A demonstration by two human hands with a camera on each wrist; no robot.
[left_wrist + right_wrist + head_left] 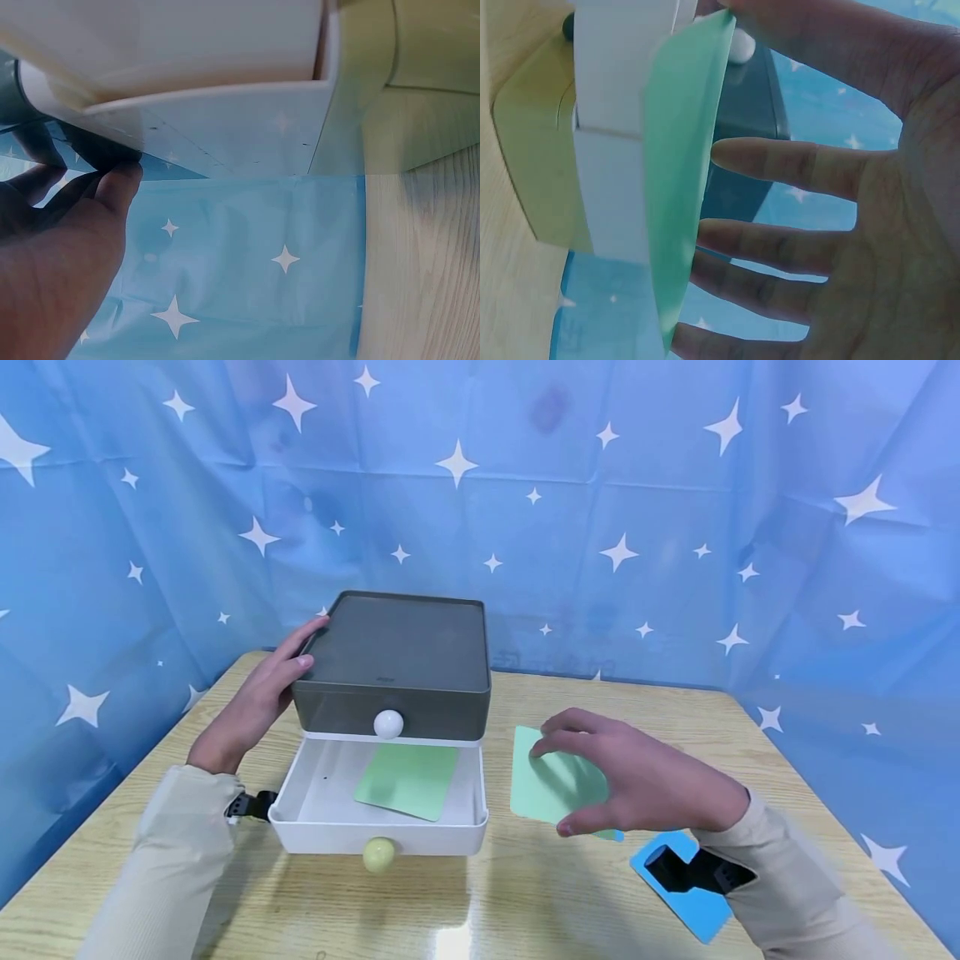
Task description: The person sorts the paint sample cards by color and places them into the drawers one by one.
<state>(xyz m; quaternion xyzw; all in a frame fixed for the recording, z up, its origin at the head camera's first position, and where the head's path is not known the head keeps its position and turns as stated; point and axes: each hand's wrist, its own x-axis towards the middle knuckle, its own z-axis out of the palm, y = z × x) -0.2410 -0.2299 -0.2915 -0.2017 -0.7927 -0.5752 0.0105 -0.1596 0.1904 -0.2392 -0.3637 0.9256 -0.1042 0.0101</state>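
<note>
Thumb and fingertips of my right hand [637, 768] hold a light green card [558, 785] by its edges, to the right of the drawer box. In the right wrist view the card [679, 165] stands nearly edge-on, with the fingers spread along one side. My left hand [251, 706] rests against the left side of the box's dark grey upper case [397, 643], fingers extended along its edge. Below that case a white drawer [315, 781] is pulled out, and another green card [408, 781] lies flat inside it.
A blue card [693, 897] lies on the wooden table [555, 902], partly under the right wrist. A blue corner [618, 836] shows beneath the held card. The upper drawer has a white knob [388, 724], the lower a yellow-green knob [379, 855]. A star-patterned blue curtain [510, 610] hangs behind.
</note>
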